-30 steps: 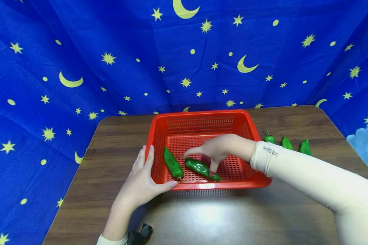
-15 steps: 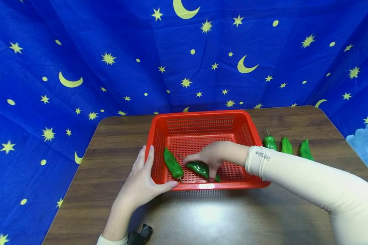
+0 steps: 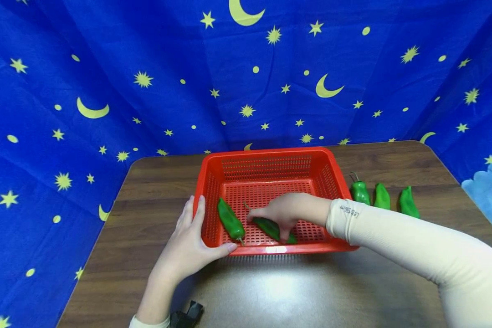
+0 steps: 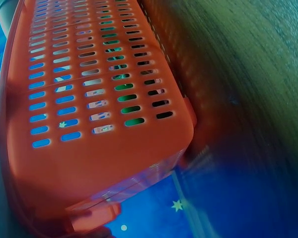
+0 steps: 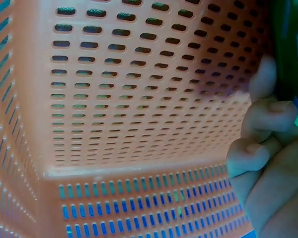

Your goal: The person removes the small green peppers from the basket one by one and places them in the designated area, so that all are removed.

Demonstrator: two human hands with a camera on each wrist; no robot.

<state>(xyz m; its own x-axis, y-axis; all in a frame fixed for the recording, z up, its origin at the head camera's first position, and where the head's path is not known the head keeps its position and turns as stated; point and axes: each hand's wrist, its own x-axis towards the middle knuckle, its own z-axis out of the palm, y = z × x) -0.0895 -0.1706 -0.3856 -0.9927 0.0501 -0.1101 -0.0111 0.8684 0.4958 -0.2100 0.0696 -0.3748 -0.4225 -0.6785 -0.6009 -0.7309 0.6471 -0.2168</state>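
Observation:
In the head view, a red plastic basket (image 3: 266,151) stands on the table. My left hand (image 3: 190,243) rests at its front-left corner, fingers straight along the left side and thumb on the front rim. A green pepper (image 3: 231,220) lies in the basket near that hand, stem toward the front. Inside the basket, my right hand (image 3: 284,213) grips another green pepper (image 3: 269,229), thumb at one end and fingers at the stem end. In the right wrist view, curled fingers (image 5: 268,116) meet the dark pepper (image 5: 290,49). The fingertips under that pepper are hidden.
Right of the basket lie three more green peppers (image 3: 360,193), (image 3: 382,197), (image 3: 409,202), partly behind the right sleeve (image 3: 393,232). The wooden table (image 3: 160,191) meets a blue star-patterned curtain (image 3: 180,54). A black strap-like piece (image 3: 187,314) is by the left wrist.
My right hand has lowered and closed around the pepper, which has shifted slightly to the right. The right sleeve uncovers more of the outside peppers. My left hand stays at the basket's corner.

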